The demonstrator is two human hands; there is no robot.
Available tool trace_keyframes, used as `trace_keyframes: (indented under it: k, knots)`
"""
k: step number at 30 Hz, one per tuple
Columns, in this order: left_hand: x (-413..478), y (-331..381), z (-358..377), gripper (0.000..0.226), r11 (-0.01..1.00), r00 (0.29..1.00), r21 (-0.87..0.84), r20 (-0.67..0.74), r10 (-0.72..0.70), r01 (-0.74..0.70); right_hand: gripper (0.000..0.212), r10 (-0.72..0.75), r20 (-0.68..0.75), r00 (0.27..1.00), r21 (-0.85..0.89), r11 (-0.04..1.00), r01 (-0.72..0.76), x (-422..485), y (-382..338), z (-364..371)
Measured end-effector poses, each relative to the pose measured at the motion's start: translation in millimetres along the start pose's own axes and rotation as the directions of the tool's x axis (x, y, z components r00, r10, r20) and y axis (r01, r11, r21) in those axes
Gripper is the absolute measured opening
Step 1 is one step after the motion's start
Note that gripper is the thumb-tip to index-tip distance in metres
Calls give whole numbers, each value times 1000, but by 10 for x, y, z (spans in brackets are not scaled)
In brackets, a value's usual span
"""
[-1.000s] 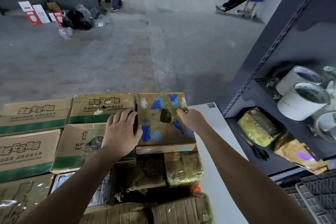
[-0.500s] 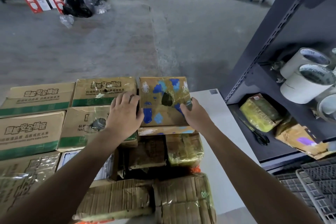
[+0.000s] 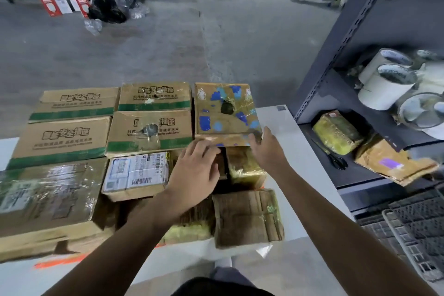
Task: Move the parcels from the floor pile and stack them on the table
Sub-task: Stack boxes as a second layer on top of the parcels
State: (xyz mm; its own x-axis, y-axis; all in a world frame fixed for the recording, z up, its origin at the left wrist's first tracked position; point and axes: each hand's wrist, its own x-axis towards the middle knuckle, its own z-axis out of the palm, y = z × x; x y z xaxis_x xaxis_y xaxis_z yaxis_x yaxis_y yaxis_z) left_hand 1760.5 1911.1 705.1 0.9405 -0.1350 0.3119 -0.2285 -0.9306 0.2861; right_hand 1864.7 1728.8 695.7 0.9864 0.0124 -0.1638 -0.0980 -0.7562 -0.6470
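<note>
A brown parcel with blue blotches (image 3: 224,108) lies flat at the far right of the stacked parcels on the white table (image 3: 283,132). My right hand (image 3: 265,148) hovers at its near right corner, fingers relaxed and holding nothing. My left hand (image 3: 194,173) is spread palm down over the small dark parcels just in front of it, gripping nothing. Several brown cartons with green stripes (image 3: 153,96) fill the table's left and middle. A labelled parcel (image 3: 137,174) and tape-wrapped bundles (image 3: 247,217) sit nearer me.
A grey metal shelf (image 3: 336,94) stands right of the table, holding tape rolls (image 3: 386,84), scissors (image 3: 335,160) and wrapped packets. A plastic crate (image 3: 415,230) sits low at the right. Bags and boxes (image 3: 105,7) lie on the concrete floor; people's legs show at the back.
Both hands have let go of the blue-blotched parcel's sides and drawn back toward me. The parcel stays where it was set down. The view has tilted lower.
</note>
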Motion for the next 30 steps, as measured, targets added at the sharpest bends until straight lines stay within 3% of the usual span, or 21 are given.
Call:
trace_keyframes:
  k: [4, 8, 12, 16, 21, 30]
  knots:
    - [-450, 87, 64, 40, 999, 989, -45, 150, 13, -6, 43, 57, 3, 998, -20, 998, -57, -526, 100, 64]
    - [-734, 197, 124, 79, 999, 910, -30, 413, 34, -24, 62, 69, 23, 997, -88, 994, -66, -899, 138, 115]
    - [-848, 265, 216, 110, 996, 807, 54, 589, 27, -73, 61, 131, 23, 991, -170, 977, -125, -1134, 264, 70]
    - [-775, 316, 281, 110, 989, 803, 116, 596, 5, -92, 61, 212, 103, 972, -139, 970, -197, -1254, 446, 27]
    - [-712, 316, 271, 101, 991, 858, 114, 513, 3, -71, 47, 113, 114, 987, -163, 982, -93, -1142, 488, -56]
    - [-727, 222, 392, 97, 995, 857, 87, 508, -80, 41, 52, 81, 196, 977, -273, 962, -25, -925, 489, 39]
